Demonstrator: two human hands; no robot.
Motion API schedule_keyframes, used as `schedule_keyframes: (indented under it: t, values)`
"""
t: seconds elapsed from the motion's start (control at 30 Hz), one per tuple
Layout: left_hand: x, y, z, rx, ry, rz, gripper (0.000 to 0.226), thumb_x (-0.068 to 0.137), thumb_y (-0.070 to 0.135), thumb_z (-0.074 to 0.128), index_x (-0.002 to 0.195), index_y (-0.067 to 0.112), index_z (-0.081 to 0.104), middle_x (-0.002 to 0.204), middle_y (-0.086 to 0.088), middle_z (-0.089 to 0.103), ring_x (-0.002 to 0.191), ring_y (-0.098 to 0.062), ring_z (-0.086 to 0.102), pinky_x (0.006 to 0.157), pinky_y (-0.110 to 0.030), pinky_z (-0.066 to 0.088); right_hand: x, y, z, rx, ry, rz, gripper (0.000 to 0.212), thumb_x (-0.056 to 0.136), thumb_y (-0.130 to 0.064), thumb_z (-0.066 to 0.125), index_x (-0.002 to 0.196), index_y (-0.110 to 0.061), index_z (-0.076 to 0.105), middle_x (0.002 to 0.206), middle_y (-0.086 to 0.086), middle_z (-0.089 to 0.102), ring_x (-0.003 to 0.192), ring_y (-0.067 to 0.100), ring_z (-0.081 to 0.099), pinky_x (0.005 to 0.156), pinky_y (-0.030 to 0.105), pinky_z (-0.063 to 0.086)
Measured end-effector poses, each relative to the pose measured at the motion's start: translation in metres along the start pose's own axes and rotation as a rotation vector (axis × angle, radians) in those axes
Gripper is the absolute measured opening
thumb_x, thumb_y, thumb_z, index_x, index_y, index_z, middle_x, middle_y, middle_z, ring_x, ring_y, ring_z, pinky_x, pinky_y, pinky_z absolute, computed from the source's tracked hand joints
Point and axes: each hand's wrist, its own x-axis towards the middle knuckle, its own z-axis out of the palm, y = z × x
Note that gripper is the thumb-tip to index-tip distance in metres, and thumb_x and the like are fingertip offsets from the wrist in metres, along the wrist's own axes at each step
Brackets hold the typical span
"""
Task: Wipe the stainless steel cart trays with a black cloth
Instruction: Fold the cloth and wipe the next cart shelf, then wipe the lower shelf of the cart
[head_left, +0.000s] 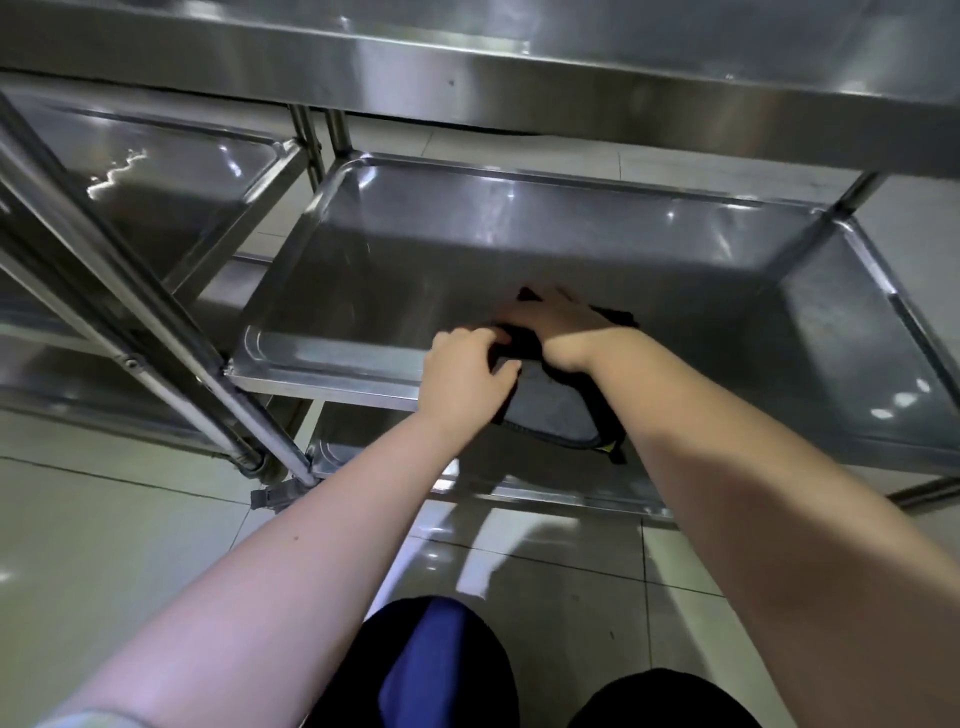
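The middle stainless steel tray (395, 270) of the cart lies in front of me, under the top tray (519, 57). A black cloth (558, 410) with a grey face and dark stitched edge drapes over the tray's near rim and hangs down. My left hand (465, 371) pinches the cloth at the rim with curled fingers. My right hand (558, 325) lies flat on the bunched cloth, pressing it onto the tray floor. A bottom tray (561, 483) shows below.
A second steel cart (156, 171) stands close on the left, its slanted legs (119, 291) and a caster (270, 496) near the tray's left corner. Pale floor tiles (104, 545) lie below. My knees in dark trousers (441, 665) are at the bottom edge.
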Motion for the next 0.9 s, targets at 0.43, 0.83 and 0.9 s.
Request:
schedule_keyframes:
  t: [0.43, 0.83, 0.9]
  values:
    - [0.007, 0.06, -0.03, 0.114, 0.023, 0.03, 0.033, 0.088, 0.048, 0.065, 0.079, 0.018, 0.056, 0.092, -0.009, 0.068, 0.095, -0.035, 0.062, 0.074, -0.036, 0.035, -0.107, 0.003, -0.064, -0.262, 0.501, 0.0, 0.016, 0.078, 0.002, 0.065, 0.094, 0.001, 0.064, 0.102, 0.021, 0.06, 0.101, 0.04, 0.054, 0.082, 0.041, 0.043]
    - [-0.078, 0.129, 0.004, 0.121, 0.006, 0.886, 0.019, 0.09, 0.032, 0.063, 0.1, 0.017, 0.067, 0.089, -0.005, 0.063, 0.082, -0.032, 0.06, 0.071, -0.039, 0.035, -0.297, 0.015, 0.016, -0.033, 0.821, 0.292, 0.022, 0.08, 0.002, 0.061, 0.099, -0.002, 0.07, 0.103, 0.012, 0.068, 0.094, 0.037, 0.061, 0.083, 0.047, 0.044]
    - [-0.091, 0.116, 0.04, 0.18, -0.236, 0.774, 0.026, 0.094, 0.044, 0.055, 0.106, 0.022, 0.06, 0.096, -0.001, 0.062, 0.091, -0.029, 0.06, 0.076, -0.039, 0.036, -0.306, 0.026, 0.05, 0.035, 0.667, 0.319, 0.02, 0.08, -0.003, 0.058, 0.095, -0.007, 0.071, 0.098, 0.007, 0.069, 0.09, 0.036, 0.061, 0.079, 0.049, 0.045]
